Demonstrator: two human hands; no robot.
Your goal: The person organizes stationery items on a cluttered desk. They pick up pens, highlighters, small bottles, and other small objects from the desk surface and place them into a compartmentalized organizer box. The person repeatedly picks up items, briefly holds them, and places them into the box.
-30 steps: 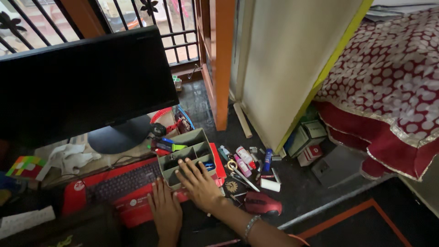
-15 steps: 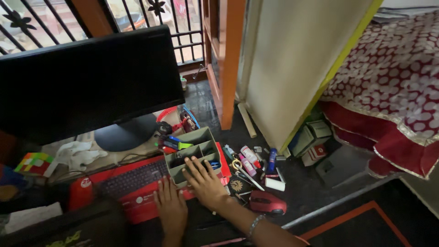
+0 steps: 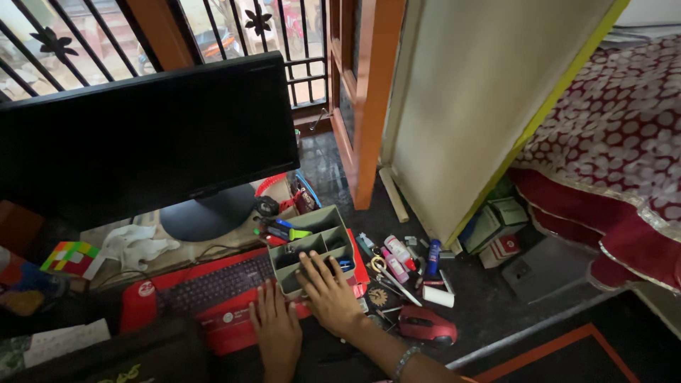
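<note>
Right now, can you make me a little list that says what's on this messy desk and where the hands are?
Left hand: flat, fingers on the red keyboard.
Right hand: fingers on the front edge of the grey-green organiser tray.
Tray: open compartments, sits at the keyboard's right end.
Behind: black monitor on a round stand.
Right of the tray: scissors, small bottles, a white roll.
Near the right wrist: red mouse.
Far left: colourful puzzle cube.
</note>
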